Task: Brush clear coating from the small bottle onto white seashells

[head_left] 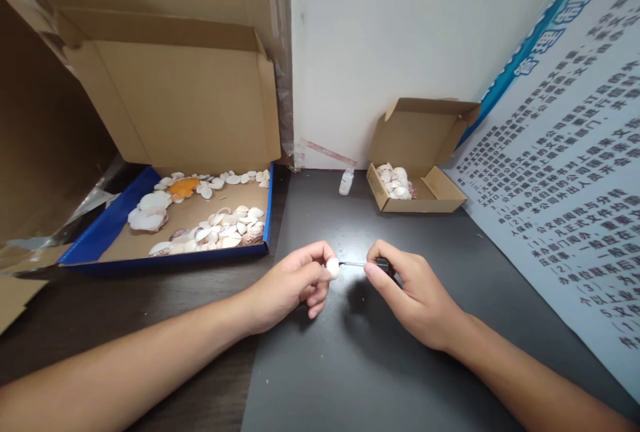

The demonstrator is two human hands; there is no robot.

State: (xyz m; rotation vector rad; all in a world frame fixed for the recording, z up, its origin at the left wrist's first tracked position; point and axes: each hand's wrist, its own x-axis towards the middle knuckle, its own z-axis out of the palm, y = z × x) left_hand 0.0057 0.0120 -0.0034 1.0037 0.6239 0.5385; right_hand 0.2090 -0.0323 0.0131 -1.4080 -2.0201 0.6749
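Pinching a small shell (333, 267), left hand (293, 289), right hand (417, 295) gripping brush (367, 264), bare mat (380, 365) around.

A dark surface (380, 365) carries a small clear bottle (346, 181), with a small shell-filled carton (417, 185) just right of it and a blue-rimmed shell tray (100, 235) well left.

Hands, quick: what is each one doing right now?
Left hand: fingers closed on a small shell.
Right hand: fingers closed on a thin brush, its tip at the shell.
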